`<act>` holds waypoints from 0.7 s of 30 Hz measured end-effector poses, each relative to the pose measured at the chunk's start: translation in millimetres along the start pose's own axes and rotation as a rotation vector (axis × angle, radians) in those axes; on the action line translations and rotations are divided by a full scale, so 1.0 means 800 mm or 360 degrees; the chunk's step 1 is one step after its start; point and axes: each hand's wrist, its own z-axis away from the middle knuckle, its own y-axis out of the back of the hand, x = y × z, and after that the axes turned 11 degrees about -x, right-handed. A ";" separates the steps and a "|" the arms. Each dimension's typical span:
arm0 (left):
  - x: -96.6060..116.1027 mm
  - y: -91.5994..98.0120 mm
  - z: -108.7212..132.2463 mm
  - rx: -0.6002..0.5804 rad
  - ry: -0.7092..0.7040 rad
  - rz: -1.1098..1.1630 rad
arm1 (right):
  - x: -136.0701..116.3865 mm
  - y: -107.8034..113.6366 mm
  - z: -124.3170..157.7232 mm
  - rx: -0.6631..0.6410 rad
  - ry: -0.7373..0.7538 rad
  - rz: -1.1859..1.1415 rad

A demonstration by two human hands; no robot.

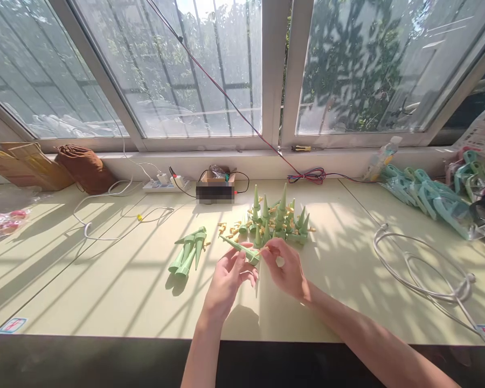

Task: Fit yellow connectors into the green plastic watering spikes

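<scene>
My left hand is closed round a green cone-shaped spike, which lies tilted with its tip pointing up and to the left. My right hand pinches a small yellow part at the spike's wide end. Just beyond my hands stands a cluster of upright green spikes with several small yellow pieces scattered among them. To the left, a few green spikes lie on their sides on the pale table.
A white coiled cable lies at the right. Teal plastic clips are piled at the far right. A power strip, a small box, red-blue wires and a brown bag sit along the window sill.
</scene>
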 end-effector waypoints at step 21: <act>0.040 0.018 -0.025 -0.0448 -0.0052 -0.0724 | -0.005 0.009 -0.009 0.0062 -0.0092 -0.0027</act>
